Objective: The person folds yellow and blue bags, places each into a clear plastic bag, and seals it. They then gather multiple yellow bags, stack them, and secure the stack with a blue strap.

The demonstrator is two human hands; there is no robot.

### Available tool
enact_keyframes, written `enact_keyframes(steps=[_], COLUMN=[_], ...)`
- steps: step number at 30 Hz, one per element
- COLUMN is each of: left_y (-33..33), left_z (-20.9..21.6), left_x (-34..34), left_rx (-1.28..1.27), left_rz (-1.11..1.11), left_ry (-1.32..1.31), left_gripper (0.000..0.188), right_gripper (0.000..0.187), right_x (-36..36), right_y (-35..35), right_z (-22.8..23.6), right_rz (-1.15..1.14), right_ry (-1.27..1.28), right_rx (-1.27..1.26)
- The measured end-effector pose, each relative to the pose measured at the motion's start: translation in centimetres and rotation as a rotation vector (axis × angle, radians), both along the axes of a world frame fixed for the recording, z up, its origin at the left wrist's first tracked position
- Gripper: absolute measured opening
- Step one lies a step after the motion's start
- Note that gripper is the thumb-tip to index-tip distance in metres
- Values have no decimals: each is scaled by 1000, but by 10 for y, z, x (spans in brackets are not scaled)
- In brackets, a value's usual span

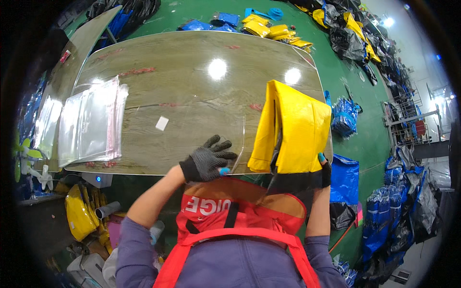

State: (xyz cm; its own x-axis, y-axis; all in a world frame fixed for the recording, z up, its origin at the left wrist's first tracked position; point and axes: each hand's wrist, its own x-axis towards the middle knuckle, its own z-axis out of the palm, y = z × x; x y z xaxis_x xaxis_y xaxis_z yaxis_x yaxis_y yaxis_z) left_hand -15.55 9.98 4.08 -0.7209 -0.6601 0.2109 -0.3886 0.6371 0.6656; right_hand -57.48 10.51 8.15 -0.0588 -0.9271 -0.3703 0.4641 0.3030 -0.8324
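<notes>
A folded yellow garment [293,127] with a dark lining hangs at the table's near right edge, held up by my right hand [324,169], which is gloved and mostly hidden behind the cloth. My left hand [207,160], in a dark knit glove, rests at the near edge of the wooden table [192,81] and pinches the corner of a clear plastic bag [225,132] that lies flat on the tabletop beside the garment.
A stack of clear plastic bags [91,122] lies on the table's left side, a small white slip [162,123] in the middle. Yellow and blue packed items [269,29] lie on the green floor beyond. Blue and black bags [389,206] crowd the right.
</notes>
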Motion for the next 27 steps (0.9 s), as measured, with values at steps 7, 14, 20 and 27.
enact_keyframes(steps=[7, 14, 20, 27], left_y=[-42, -56, -66, -1], left_z=[2, 14, 27, 17], left_x=[16, 27, 3, -16], left_rx=[-15, -348, -372, 18], left_rz=[444, 163, -207, 470], left_ry=[-316, -565, -415, -362], left_gripper=[46, 70, 63, 30], right_gripper=[48, 50, 53, 63], right_x=[-8, -30, -36, -8], right_y=[16, 47, 45, 68], right_z=[-4, -20, -22, 5], right_rz=[-64, -158, 31, 407], right_ry=[-88, -225, 62, 126], right_rx=[5, -25, -31, 39])
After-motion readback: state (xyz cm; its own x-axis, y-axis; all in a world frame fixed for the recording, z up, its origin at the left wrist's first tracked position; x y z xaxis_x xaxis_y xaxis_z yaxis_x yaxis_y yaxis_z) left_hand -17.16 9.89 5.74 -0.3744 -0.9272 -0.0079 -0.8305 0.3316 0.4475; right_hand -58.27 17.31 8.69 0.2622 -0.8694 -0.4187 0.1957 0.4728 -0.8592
